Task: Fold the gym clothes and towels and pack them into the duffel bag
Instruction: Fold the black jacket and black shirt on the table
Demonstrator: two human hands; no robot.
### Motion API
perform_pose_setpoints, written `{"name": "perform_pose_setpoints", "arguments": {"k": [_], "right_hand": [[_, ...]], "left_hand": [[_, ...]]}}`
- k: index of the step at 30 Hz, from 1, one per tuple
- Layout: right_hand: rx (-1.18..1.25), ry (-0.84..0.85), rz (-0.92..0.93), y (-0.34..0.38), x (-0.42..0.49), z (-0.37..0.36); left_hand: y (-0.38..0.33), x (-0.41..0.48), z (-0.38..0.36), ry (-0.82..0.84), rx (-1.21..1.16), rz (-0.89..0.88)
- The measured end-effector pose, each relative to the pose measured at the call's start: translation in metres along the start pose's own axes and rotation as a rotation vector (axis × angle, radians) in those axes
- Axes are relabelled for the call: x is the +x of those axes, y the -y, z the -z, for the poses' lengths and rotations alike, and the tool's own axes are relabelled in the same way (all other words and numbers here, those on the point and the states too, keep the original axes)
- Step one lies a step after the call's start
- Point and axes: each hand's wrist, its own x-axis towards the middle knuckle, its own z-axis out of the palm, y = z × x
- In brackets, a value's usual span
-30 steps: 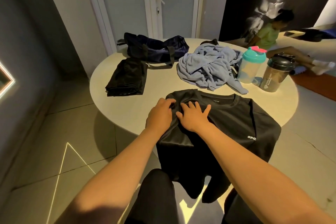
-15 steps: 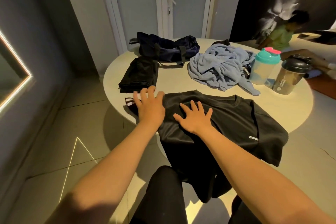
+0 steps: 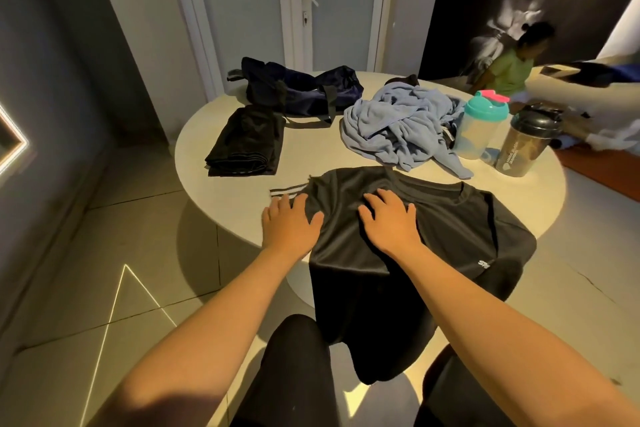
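Observation:
A black T-shirt (image 3: 446,218) lies spread on the round white table (image 3: 311,149), its lower part hanging over the near edge. My left hand (image 3: 289,222) lies flat on its left sleeve, which has white stripes. My right hand (image 3: 389,218) presses flat on the chest of the shirt. A crumpled light-blue towel (image 3: 398,128) sits behind the shirt. A folded black garment (image 3: 247,142) rests at the left. The dark navy duffel bag (image 3: 298,88) stands at the table's far side.
Two shaker bottles stand at the right: one with a teal lid (image 3: 479,125), one dark (image 3: 528,142). A person in a green top (image 3: 509,62) sits beyond the table. A white door (image 3: 294,3) is behind. My dark-clad knees are under the table's near edge.
My left hand has slid leftward from the shirt's middle out onto the left sleeve, spreading it flat. My right hand stays pressing on the chest. The view has shifted slightly.

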Motion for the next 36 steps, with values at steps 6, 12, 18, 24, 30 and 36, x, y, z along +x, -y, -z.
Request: {"name": "perform_pose_setpoints", "arguments": {"k": [6, 12, 18, 24, 30, 36], "right_hand": [[-0.045, -0.004, 0.074, -0.001, -0.015, 0.000], [-0.004, 0.069, 0.089, 0.002, -0.016, 0.005], [-0.042, 0.097, 0.105, 0.005, -0.020, -0.001], [-0.128, 0.214, 0.121, 0.011, -0.018, -0.001], [-0.154, 0.298, 0.094, 0.025, -0.016, -0.004], [-0.086, 0.209, 0.174, 0.031, -0.018, -0.010]], "left_hand": [[-0.031, -0.011, -0.008, -0.154, -0.443, -0.254], [-0.049, -0.018, 0.003, -0.167, -0.612, -0.205], [-0.041, -0.020, 0.008, -0.166, -0.523, -0.324], [-0.012, -0.016, 0.030, -0.495, -0.433, -0.103], [-0.010, -0.035, 0.000, -0.275, -0.082, -0.060], [-0.009, -0.043, 0.006, 0.054, 0.087, -0.101]]}}
